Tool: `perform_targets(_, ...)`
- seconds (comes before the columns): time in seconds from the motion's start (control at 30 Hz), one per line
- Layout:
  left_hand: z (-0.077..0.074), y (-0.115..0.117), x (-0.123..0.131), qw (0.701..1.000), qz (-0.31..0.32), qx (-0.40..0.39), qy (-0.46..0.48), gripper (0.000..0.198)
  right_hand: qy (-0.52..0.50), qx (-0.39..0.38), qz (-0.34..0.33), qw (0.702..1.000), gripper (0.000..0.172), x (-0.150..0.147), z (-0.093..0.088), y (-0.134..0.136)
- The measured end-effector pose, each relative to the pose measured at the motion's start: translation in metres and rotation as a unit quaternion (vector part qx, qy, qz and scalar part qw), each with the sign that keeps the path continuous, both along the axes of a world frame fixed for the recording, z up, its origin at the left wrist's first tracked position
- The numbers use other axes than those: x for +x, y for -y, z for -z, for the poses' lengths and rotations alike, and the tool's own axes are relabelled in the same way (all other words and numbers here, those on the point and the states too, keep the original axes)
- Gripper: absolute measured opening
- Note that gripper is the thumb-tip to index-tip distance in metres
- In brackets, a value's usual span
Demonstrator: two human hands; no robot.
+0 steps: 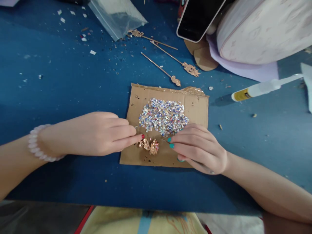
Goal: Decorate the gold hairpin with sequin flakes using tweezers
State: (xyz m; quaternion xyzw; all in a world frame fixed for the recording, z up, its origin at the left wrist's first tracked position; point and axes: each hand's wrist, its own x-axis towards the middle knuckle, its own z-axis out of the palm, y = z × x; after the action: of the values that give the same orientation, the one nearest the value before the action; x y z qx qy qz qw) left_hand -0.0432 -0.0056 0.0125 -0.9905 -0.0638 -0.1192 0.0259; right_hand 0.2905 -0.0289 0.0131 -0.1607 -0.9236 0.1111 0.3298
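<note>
A gold floral hairpin (153, 147) lies low on a piece of cardboard (165, 159), with a few coloured bits on its flower end. My left hand (99, 134) is closed at its left end, the red-nailed index finger resting on the ornament; its stem is hidden. My right hand (200, 148), teal-nailed, pinches a thin needle-like tool (164, 139) whose tip points left toward the flower. Most of that tool is hidden by the fingers. Just above both hands, a spread of small shiny multicoloured rhinestones (163, 116) covers the cardboard's middle.
Beyond the cardboard lie several more gold hairpins (175, 80) and a clear plastic bag (119, 16). A phone (198, 19) leans at the back near a large pale rounded case (263, 32). To the right is a glue bottle (255, 90) with a long nozzle. White scraps (93, 52) dot the blue table (60, 94).
</note>
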Motion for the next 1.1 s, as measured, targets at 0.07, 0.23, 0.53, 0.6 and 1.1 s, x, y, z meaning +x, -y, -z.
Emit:
perform_targets(0.07, 0.0, -0.001, 0.001, 1.0, 0.002, 0.004, 0.001, 0.043, 0.003, 0.0, 0.001, 1.0, 0.018, 0.001, 0.0, -0.001)
perform_targets(0.23, -0.003, -0.002, 0.003, 1.0, 0.001, 0.004, 0.006, 0.047, 0.009, 0.011, 0.001, 1.0, 0.016, 0.001, 0.0, -0.001)
perform_targets(0.53, -0.006, -0.002, 0.003, 1.0, -0.001, 0.017, -0.003, 0.046, 0.004, 0.001, 0.014, 1.0, 0.014, -0.001, 0.01, -0.003)
perform_targets(0.6, -0.007, -0.002, 0.002, 1.0, -0.002, 0.02, -0.005, 0.045, 0.013, -0.004, 0.019, 1.0, 0.014, -0.002, 0.01, -0.004)
perform_targets(1.1, -0.005, -0.002, 0.003, 0.999, -0.019, 0.03, -0.033, 0.035, 0.046, 0.009, 0.155, 0.987, 0.027, 0.003, 0.018, -0.013)
